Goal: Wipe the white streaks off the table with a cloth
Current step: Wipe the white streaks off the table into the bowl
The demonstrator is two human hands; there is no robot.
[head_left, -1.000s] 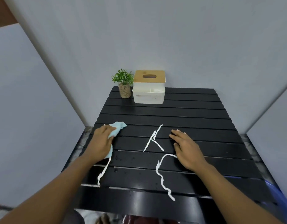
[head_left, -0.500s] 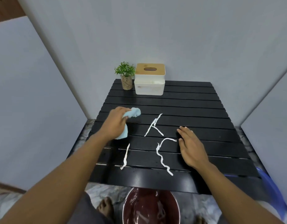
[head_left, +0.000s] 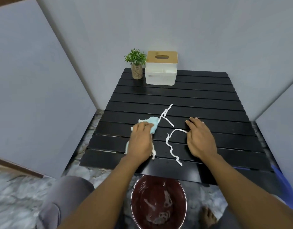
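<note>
**White streaks**: three thin, ragged lines on the black slatted table.
- One is forked like a letter A, at the centre of the frame.
- One is curved and wavy, running from your right thumb down to the near edge.
- One is short and shows at the heel of your left hand.

**Cloth**: light blue and bunched, left of centre. Its far end touches the foot of the forked streak. A corner shows at the left side of your wrist.

**Left hand**: palm down on the cloth, with the fingers bent over the bunch and holding it against the slats.

**Right hand**: flat on the table with the fingers straight and together, holding nothing. The thumb is at the end of the curved streak.

**Also in frame:**
- A small potted plant and a white tissue box with a wooden lid stand at the table's far edge. A faint mark on the box front is too blurred to read.
- A metal bowl of dark liquid sits at the bottom centre.
</note>
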